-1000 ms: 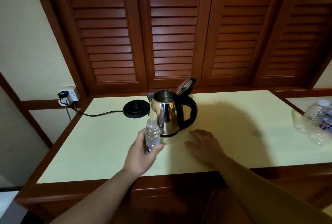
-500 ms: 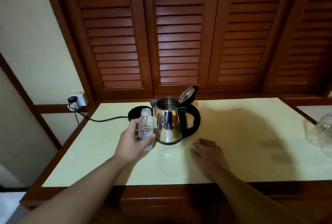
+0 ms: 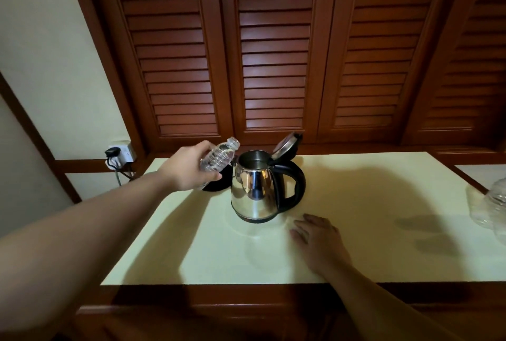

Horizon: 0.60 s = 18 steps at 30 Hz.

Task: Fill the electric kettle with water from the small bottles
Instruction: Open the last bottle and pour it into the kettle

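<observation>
A steel electric kettle [image 3: 256, 193] with a black handle stands on the pale counter [image 3: 356, 231], its lid [image 3: 287, 145] hinged up and open. My left hand [image 3: 189, 169] grips a small clear water bottle [image 3: 219, 157], uncapped and tilted with its mouth pointing toward the kettle's opening, just left of the rim. No water stream is visible. My right hand [image 3: 317, 234] rests flat on the counter, in front of and right of the kettle, holding nothing.
The black kettle base [image 3: 217, 184] lies behind the bottle, its cord running to a wall socket [image 3: 120, 152] at the left. More clear plastic bottles [image 3: 492, 204] sit at the right edge. Louvred wooden doors stand behind the counter.
My left hand has lifted the bottle from beside the kettle and tipped it toward the kettle's opening. My right hand has stayed flat on the counter.
</observation>
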### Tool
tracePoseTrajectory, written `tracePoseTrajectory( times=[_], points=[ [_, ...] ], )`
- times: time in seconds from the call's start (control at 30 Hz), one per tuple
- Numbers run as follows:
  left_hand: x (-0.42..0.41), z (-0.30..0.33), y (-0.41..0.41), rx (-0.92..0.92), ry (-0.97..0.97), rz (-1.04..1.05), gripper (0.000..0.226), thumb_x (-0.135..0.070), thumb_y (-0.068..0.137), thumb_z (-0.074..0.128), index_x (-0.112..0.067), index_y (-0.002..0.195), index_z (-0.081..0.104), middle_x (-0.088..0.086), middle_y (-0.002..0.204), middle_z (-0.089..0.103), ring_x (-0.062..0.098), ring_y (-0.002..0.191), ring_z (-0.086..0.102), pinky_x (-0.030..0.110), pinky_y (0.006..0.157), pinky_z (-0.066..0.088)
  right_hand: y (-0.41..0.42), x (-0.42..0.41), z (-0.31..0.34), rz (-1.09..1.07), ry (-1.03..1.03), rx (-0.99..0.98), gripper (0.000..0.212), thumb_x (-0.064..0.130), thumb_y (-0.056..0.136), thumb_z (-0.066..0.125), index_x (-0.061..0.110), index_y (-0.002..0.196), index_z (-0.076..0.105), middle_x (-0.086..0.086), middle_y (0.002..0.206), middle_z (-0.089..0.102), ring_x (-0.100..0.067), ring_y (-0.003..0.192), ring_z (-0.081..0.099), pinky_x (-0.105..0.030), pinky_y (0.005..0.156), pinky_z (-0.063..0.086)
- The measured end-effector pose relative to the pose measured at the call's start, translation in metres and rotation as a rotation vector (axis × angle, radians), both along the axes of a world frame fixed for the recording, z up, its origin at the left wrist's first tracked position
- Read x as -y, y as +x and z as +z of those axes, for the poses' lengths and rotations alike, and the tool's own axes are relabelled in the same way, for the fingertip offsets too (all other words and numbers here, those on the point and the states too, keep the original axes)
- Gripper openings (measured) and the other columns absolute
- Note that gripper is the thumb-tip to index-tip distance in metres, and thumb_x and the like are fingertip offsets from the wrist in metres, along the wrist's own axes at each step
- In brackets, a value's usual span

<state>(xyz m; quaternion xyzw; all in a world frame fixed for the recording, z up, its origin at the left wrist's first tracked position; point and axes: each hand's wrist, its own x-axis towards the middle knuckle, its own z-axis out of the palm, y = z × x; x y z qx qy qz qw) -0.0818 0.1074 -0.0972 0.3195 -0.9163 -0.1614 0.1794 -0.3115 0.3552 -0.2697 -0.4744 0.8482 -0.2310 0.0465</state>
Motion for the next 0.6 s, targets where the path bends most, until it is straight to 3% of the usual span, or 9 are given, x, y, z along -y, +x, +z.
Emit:
tracePoseTrajectory(
  times=[0.23,0.37,0.6],
  points=[
    [0.009,0.013,-0.006,0.174,-0.154,-0.051,0.06,-0.042,0.074,0.087,-0.034,0.126,0.057,-0.008,0.106,0.072,0.016,0.093,0.068,0.033,0.077,0.056,-0.001,0.0,0.0,0.012,0.008,0.008,0.046,0.052,0.101,0.046,0.034,0.142,0.058,0.01,0.157,0.042,-0.012,0.146,0.03,-0.035,0.117,0.023],
    [0.013,0.019,-0.006,0.22,-0.2,-0.079,0.063,-0.043,0.074,0.086,-0.035,0.13,0.058,-0.009,0.113,0.072,0.016,0.102,0.066,0.034,0.083,0.054,-0.001,-0.001,-0.001,0.01,0.005,0.013,0.054,0.058,0.096,0.04,0.035,0.14,0.06,0.01,0.156,0.045,-0.012,0.144,0.033,-0.035,0.117,0.026],
    [0.022,0.028,-0.007,0.244,-0.255,-0.094,0.064,-0.045,0.074,0.086,-0.036,0.131,0.059,-0.009,0.121,0.07,0.019,0.112,0.064,0.03,0.085,0.047,-0.002,0.001,-0.003,0.004,-0.002,0.003,0.042,0.051,0.1,0.049,0.035,0.137,0.061,0.009,0.156,0.045,-0.011,0.145,0.031,-0.034,0.115,0.025]
  ],
)
